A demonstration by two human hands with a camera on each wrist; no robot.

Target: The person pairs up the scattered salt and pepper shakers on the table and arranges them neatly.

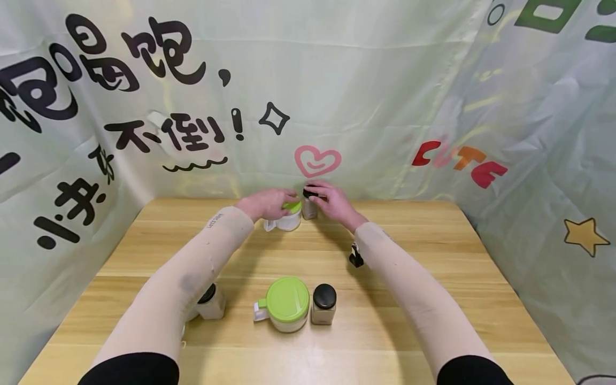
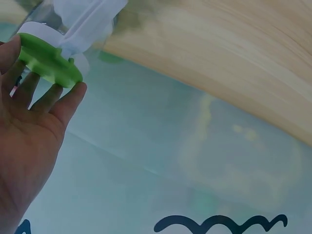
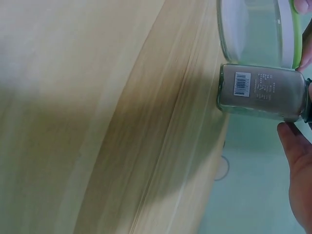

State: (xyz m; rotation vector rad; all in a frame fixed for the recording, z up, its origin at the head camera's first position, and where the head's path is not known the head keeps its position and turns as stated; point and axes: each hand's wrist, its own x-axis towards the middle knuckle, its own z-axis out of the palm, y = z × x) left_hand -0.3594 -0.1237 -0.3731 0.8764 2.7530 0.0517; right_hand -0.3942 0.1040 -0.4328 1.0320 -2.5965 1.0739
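At the back of the table my left hand (image 1: pixel 267 203) holds a glass jar (image 1: pixel 289 222) by its green lid (image 2: pixel 48 61). Thumb and fingertips sit around the lid's edge, and the jar's white handle points left. Close beside it stands a square spice jar (image 1: pixel 309 209) with a black cap and greyish contents. My right hand (image 1: pixel 339 206) grips this spice jar at its cap, thumb and fingers on either side. In the right wrist view the spice jar (image 3: pixel 273 95) shows a barcode label, and its cap is mostly hidden by the fingers.
Nearer the front stand another green-lidded jar (image 1: pixel 287 299) and a black-capped spice jar (image 1: pixel 324 305). A further black-capped jar (image 1: pixel 212 305) is partly hidden by my left forearm. A small black object (image 1: pixel 355 256) lies beside my right forearm. Printed cloth (image 1: pixel 385 107) hangs behind the table.
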